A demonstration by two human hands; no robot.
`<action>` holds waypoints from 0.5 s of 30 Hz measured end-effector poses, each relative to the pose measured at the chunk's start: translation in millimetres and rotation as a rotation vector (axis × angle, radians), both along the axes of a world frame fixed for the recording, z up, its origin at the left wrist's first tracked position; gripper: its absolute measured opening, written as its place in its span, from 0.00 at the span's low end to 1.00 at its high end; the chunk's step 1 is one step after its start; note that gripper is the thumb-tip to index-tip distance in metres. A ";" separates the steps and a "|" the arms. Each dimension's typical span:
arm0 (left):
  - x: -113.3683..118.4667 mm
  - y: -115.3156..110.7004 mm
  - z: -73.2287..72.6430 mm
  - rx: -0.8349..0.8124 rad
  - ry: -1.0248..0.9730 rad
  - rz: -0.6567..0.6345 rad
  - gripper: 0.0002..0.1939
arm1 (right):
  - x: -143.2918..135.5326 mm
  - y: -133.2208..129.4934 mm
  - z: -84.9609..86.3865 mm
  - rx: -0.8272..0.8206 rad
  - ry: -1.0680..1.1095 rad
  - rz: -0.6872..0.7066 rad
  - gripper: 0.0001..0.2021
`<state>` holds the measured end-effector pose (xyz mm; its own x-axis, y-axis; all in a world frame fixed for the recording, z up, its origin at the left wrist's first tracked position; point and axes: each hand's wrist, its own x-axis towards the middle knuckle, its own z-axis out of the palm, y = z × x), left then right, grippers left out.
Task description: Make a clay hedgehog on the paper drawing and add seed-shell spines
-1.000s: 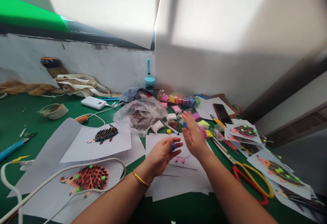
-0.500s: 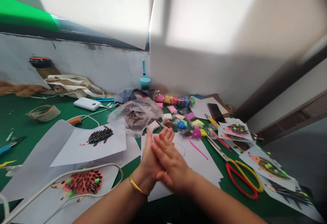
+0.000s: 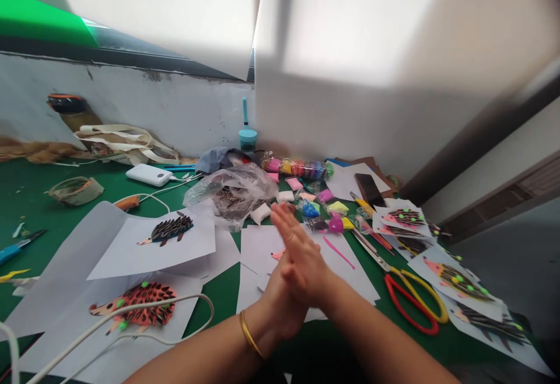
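My left hand (image 3: 279,305), below a gold bangle (image 3: 251,334) on the wrist, is pressed palm to palm with my right hand (image 3: 308,267). The right fingers lie straight and together, slanting across the left palm. Whatever may be between the palms is hidden. Beneath them lie white paper sheets (image 3: 350,282), where a small pink shape (image 3: 277,254) peeks out beside my hands. A pink plastic modelling tool (image 3: 339,252) rests on the paper to the right. Just beyond are several small packets of coloured clay (image 3: 311,209).
Scissors (image 3: 415,299) with red and yellow handles lie right, near seed-covered hedgehog pictures (image 3: 464,282). More hedgehog pictures (image 3: 171,229) sit left, crossed by a white cable (image 3: 192,299). A plastic bag of seeds (image 3: 231,197) and a phone (image 3: 368,189) are farther back.
My hands have slid against each other and shifted slightly right and toward me, still pressed together. The small pink shape on the paper has come into view.
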<state>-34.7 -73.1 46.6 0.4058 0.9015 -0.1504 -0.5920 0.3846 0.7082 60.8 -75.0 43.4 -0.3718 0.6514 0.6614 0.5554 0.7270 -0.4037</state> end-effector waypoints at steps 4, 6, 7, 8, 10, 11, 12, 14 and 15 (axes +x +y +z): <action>-10.3 14.6 7.6 -0.107 -0.148 -0.095 0.36 | 1.3 -0.6 -10.0 0.036 -0.137 0.011 0.36; -9.3 18.1 5.8 -0.103 -0.139 -0.004 0.39 | -3.3 -6.7 -9.6 0.040 -0.132 0.085 0.40; -6.3 15.8 2.8 -0.116 -0.110 0.032 0.40 | -5.1 -8.3 -7.6 0.036 -0.161 0.131 0.40; -2.7 11.2 -0.9 -0.108 -0.102 0.056 0.40 | -5.9 -8.4 -5.1 0.046 -0.152 0.153 0.41; 1.8 0.4 -8.4 -0.077 -0.095 0.024 0.38 | -4.7 -4.9 -2.9 0.041 -0.033 0.059 0.42; 1.0 -2.7 -11.1 -0.081 -0.097 -0.011 0.37 | -3.9 -3.2 -4.5 0.019 -0.025 -0.014 0.41; -2.0 -3.0 -12.8 -0.091 -0.101 -0.049 0.35 | -3.8 -3.0 -7.9 0.012 -0.048 -0.050 0.40; -11.6 4.0 -14.4 -0.137 -0.109 -0.083 0.35 | -8.0 -8.8 -17.3 0.035 -0.135 0.020 0.40; -15.9 8.7 -14.9 -0.127 -0.111 -0.052 0.37 | -12.0 -14.0 -21.3 0.053 -0.145 0.059 0.42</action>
